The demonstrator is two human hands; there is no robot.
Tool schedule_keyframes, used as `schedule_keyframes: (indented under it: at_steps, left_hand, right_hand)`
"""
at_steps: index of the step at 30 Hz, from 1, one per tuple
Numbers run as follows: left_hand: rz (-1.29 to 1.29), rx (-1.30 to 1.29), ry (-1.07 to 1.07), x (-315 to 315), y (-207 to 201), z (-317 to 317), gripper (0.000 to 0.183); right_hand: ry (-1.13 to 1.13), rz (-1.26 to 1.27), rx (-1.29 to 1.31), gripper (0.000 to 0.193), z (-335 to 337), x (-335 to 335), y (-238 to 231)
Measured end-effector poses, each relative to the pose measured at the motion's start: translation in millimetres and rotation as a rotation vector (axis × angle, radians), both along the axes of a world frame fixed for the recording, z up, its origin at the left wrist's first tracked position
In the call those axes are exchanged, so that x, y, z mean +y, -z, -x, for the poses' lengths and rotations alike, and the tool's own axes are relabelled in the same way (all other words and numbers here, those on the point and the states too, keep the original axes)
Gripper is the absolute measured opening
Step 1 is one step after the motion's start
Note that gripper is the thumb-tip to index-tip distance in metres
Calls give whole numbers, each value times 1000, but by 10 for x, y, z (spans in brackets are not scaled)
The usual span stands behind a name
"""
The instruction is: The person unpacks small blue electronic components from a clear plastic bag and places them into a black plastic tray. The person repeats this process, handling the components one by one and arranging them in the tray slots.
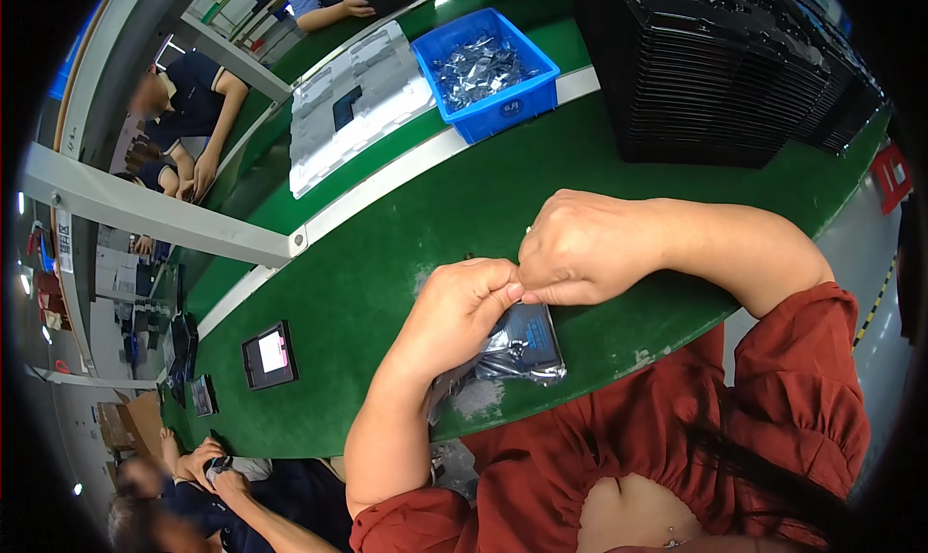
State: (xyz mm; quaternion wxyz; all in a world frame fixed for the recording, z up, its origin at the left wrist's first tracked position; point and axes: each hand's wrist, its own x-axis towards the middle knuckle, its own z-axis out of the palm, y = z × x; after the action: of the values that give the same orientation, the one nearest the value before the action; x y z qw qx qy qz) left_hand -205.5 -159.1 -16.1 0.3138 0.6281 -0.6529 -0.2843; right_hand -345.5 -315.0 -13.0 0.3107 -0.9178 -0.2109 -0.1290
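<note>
A dark flat rectangular block with pale bluish print (539, 337), in or under crumpled clear plastic film (498, 360), lies at the near edge of the green table in front of me. Over its far side my left hand (462, 311) and my right hand (583, 248) meet, both closed, with thumbs and fingertips pressed together. What they pinch between them is hidden by the fingers. The left hand also covers part of the film. My right hand is a fist with its knuckles up, right of the left hand.
A blue bin (503, 108) of small metallic pieces stands beyond my hands, beside a pale tray (358, 108) with a dark piece on it. Tall stacks of black trays (706, 89) rise at far right. A small black tray (272, 355) lies left. Co-workers sit around.
</note>
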Motion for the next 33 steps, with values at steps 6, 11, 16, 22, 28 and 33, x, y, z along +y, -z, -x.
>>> schedule_keyframes:
  at_steps: [6, 11, 16, 22, 28, 33]
  left_hand:
    - [-62, 249, 90, 20, -2, 2, 14]
    - [-57, 252, 131, 3, 8, -16, 14]
    - [0, 170, 152, 5, -21, -19, 13]
    - [-9, 153, 170, 0, -35, -64, 14]
    - [-41, 179, 134, -15, -5, -87, 14]
    - [69, 137, -417, -163, 286, -648, 17]
  right_hand:
    - [-19, 68, -320, 21, 67, 157, -16]
    - [-62, 120, -441, 22, 80, 204, 6]
    - [-59, 284, -506, 21, 117, 244, -15]
    - [-71, 377, -567, 20, 116, 303, -4]
    - [-64, 427, -580, 19, 134, 340, -20]
    - [-270, 340, -536, 16, 411, 781, -186]
